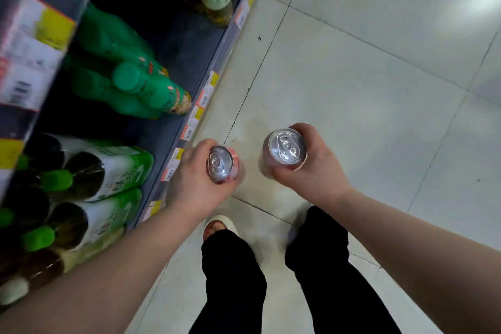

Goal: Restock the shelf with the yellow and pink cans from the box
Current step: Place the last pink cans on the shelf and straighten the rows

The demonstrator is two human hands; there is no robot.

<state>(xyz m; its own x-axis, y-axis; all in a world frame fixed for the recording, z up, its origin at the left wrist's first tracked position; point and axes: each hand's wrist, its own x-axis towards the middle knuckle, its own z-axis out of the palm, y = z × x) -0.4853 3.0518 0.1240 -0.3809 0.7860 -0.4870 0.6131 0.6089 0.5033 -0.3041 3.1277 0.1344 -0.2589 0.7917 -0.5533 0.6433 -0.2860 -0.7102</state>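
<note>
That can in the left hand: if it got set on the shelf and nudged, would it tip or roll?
The can looks tall and slim, so a nudge would probably tip it. Once down, its round body would likely roll toward the shelf edge. The unopened tab suggests it is full, so fairly heavy and stiff in the left hand.

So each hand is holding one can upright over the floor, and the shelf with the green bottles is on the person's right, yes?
Not quite: the head view shows the shelf with the green bottles on the person's left. The left hand and right hand do each hold one upright can.
</note>
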